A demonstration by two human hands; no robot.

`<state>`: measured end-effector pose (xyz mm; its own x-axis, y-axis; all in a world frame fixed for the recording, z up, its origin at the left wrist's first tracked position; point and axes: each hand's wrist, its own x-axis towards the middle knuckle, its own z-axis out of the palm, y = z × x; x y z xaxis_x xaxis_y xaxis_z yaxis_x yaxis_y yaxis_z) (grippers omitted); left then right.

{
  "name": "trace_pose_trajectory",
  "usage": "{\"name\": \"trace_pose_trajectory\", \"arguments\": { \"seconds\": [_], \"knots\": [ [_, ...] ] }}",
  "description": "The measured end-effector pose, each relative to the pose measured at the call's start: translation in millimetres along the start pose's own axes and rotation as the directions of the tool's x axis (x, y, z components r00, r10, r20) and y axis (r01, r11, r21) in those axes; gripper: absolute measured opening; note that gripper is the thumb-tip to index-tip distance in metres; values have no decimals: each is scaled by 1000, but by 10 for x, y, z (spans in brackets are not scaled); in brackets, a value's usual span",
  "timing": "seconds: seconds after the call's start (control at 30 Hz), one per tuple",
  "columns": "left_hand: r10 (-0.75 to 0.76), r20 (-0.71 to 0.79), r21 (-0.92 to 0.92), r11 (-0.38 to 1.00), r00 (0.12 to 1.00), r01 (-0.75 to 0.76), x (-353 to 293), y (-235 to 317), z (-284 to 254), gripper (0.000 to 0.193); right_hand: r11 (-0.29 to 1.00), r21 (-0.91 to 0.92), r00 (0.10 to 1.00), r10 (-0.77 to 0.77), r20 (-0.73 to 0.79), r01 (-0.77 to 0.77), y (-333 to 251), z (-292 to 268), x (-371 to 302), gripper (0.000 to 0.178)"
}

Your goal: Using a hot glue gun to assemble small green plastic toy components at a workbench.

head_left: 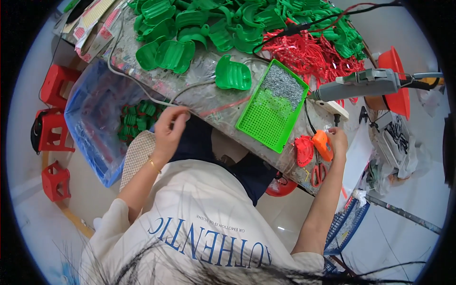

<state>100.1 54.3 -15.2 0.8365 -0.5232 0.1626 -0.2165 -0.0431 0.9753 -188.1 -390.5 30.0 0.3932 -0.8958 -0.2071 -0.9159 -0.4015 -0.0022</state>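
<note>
Your left hand (167, 130), fingers loosely parted, is by the counter's (204, 99) edge, with open room toward the green tray (263, 126). Your right hand (337, 141) touches the orange piece (322, 146) right of this tray; its grip I cannot tell.

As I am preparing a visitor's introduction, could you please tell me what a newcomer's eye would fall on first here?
Probably the big heap of green plastic pieces across the far side of the table, with tangled red pieces at its right. Next, perhaps, the bright green basket holding silvery bits, left of the right hand.
</note>
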Motion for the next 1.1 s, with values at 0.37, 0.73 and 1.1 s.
{"name": "trace_pose_trajectory", "arguments": {
  "seconds": [0.37,0.73,1.1],
  "knots": [
    [326,435,32,926,839,-377,143,298,778,28,723,506,865,-263,-428,471,-790,-354,-540,21],
    [432,433,-41,886,791,-461,133,-35,967,24,591,421,725,-538,-430,688,-1815,35,-692,18],
    [362,419,-35,923,833,-383,102,-77,958,24,578,362,680,-581,-448,732,-1962,165,-649,15]
  ]
}}
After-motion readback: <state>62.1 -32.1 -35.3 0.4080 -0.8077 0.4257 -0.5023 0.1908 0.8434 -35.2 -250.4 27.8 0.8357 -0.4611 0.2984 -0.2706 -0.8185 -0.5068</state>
